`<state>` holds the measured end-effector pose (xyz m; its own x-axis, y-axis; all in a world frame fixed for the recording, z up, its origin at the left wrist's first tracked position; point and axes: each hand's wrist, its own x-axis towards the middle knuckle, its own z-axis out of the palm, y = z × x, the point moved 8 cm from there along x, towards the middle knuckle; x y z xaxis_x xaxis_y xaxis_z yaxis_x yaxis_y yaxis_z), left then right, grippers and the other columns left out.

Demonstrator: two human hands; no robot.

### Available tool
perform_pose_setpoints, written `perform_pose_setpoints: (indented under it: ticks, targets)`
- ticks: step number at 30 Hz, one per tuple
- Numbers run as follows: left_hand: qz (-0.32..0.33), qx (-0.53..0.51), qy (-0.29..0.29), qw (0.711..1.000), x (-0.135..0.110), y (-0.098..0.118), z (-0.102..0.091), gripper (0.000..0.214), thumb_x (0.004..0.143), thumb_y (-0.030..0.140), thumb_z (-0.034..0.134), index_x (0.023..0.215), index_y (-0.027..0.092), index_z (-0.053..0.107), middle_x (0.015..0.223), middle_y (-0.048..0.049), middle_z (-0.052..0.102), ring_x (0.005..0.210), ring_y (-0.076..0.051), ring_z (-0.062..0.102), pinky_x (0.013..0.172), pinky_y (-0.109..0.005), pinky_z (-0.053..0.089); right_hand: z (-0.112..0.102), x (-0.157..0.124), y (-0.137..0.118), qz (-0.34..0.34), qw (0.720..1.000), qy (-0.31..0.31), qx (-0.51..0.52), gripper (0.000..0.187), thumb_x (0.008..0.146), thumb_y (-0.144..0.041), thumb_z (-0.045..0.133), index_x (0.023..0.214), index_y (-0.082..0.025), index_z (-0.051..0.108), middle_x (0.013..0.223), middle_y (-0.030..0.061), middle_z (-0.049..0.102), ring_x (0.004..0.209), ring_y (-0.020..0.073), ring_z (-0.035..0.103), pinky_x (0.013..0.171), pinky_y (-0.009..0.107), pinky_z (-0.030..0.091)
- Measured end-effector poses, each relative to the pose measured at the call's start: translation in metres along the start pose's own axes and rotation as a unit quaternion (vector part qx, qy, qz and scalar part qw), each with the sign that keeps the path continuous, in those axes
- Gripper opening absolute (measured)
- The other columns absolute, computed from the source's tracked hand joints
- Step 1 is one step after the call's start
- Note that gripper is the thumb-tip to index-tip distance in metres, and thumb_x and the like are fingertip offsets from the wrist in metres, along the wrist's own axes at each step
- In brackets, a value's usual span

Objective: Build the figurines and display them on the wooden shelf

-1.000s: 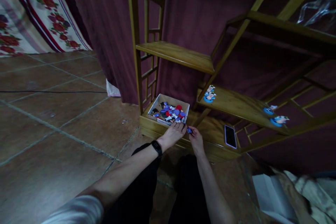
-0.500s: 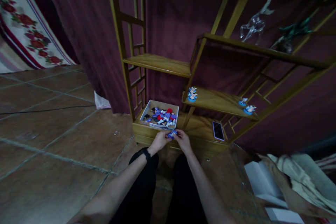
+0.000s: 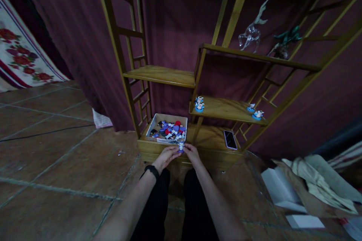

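Between my two hands is a small purple and white figurine, held upright on its purple base. My left hand pinches it from the left, and my right hand has its fingers closed on the other side. Just beyond them, on the bottom shelf, sits a shallow cardboard box filled with a jumble of purple, red, black and white figurines.
Blue-based figurines stand on the middle shelf, left and right. A phone lies on the bottom shelf. Higher up are a clear horse statue and a green one. White boxes lie on the floor at right.
The figurine has turned from lying tilted to upright in my fingers. My view has shifted slightly, so the shelf stands a little further left in the picture.
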<state>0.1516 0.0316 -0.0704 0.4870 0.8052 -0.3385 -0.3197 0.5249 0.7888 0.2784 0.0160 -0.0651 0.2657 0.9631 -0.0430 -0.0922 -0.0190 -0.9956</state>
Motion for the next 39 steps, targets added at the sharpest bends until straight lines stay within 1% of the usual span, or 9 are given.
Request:
perform_pose_setpoints:
  ticks: [3, 6, 11, 17, 23, 30, 34, 39]
  targets:
    - [-0.014, -0.017, 0.014, 1.000, 0.003, -0.002, -0.005, 0.006, 0.072, 0.007, 0.065, 0.078, 0.008, 0.064, 0.074, -0.0079, 0.068, 0.067, -0.013, 0.065, 0.069, -0.025, 0.055, 0.001, -0.003, 0.003, 0.036, 0.998, -0.005, 0.053, 0.031, 0.054, -0.038, 0.070, 0.078, -0.019, 0.067, 0.075, 0.0013, 0.067, 0.075, 0.0195, 0.063, 0.076, 0.035, 0.048]
    - [-0.025, -0.015, 0.028, 0.999, 0.006, -0.005, -0.011, 0.007, 0.071, 0.006, 0.065, 0.077, 0.007, 0.063, 0.072, -0.0081, 0.067, 0.063, -0.013, 0.065, 0.066, -0.023, 0.055, 0.001, -0.007, 0.007, 0.074, 0.993, 0.000, 0.088, 0.033, 0.049, -0.038, 0.075, 0.073, -0.018, 0.066, 0.070, 0.0009, 0.065, 0.069, 0.0176, 0.063, 0.073, 0.034, 0.050]
    - [-0.036, -0.005, 0.034, 0.999, 0.010, -0.007, -0.016, 0.006, 0.071, 0.005, 0.065, 0.076, 0.006, 0.063, 0.071, -0.0091, 0.067, 0.063, -0.013, 0.066, 0.065, -0.022, 0.055, 0.003, -0.012, 0.009, 0.107, 0.989, -0.013, 0.097, 0.033, 0.046, -0.038, 0.077, 0.067, -0.016, 0.064, 0.064, -0.0001, 0.064, 0.064, 0.0152, 0.062, 0.072, 0.033, 0.051]
    - [-0.055, -0.021, 0.023, 0.998, 0.014, -0.013, -0.017, 0.008, 0.073, 0.001, 0.061, 0.079, 0.006, 0.062, 0.073, -0.0096, 0.067, 0.066, -0.014, 0.066, 0.067, -0.024, 0.055, 0.004, -0.013, 0.010, 0.134, 0.984, -0.019, 0.117, 0.031, 0.044, -0.034, 0.078, 0.063, -0.016, 0.062, 0.059, 0.0000, 0.063, 0.062, 0.0170, 0.063, 0.071, 0.036, 0.052]
    - [-0.060, -0.009, 0.039, 0.997, 0.015, -0.015, -0.016, 0.003, 0.073, 0.007, 0.064, 0.074, 0.007, 0.061, 0.070, -0.0095, 0.067, 0.063, -0.014, 0.066, 0.065, -0.023, 0.055, 0.004, -0.014, 0.007, 0.142, 0.981, -0.034, 0.131, 0.026, 0.045, -0.030, 0.077, 0.059, -0.016, 0.060, 0.060, 0.0010, 0.064, 0.066, 0.0184, 0.065, 0.073, 0.037, 0.052]
    - [-0.061, 0.009, 0.038, 0.997, 0.011, -0.015, -0.014, 0.003, 0.073, 0.007, 0.064, 0.074, 0.006, 0.061, 0.069, -0.0097, 0.067, 0.061, -0.014, 0.066, 0.064, -0.023, 0.055, 0.004, -0.014, 0.008, 0.160, 0.979, -0.039, 0.121, 0.020, 0.046, -0.022, 0.075, 0.057, -0.015, 0.060, 0.057, 0.0009, 0.063, 0.058, 0.0151, 0.062, 0.069, 0.033, 0.052]
    - [-0.059, 0.007, 0.041, 0.997, 0.011, -0.014, -0.013, 0.004, 0.073, 0.007, 0.064, 0.075, 0.006, 0.060, 0.070, -0.0094, 0.067, 0.060, -0.013, 0.065, 0.063, -0.023, 0.055, 0.005, -0.014, 0.011, 0.167, 0.979, -0.039, 0.113, 0.018, 0.052, -0.024, 0.073, 0.063, -0.016, 0.060, 0.057, 0.0008, 0.063, 0.057, 0.0140, 0.062, 0.067, 0.032, 0.052]
    - [-0.053, 0.001, 0.037, 0.998, 0.009, -0.012, -0.011, 0.011, 0.072, 0.006, 0.065, 0.082, 0.007, 0.061, 0.073, -0.0080, 0.067, 0.062, -0.013, 0.066, 0.064, -0.023, 0.056, 0.005, -0.013, 0.018, 0.170, 0.979, -0.042, 0.105, 0.024, 0.059, -0.033, 0.070, 0.074, -0.017, 0.061, 0.062, 0.0003, 0.065, 0.056, 0.0121, 0.061, 0.065, 0.029, 0.051]
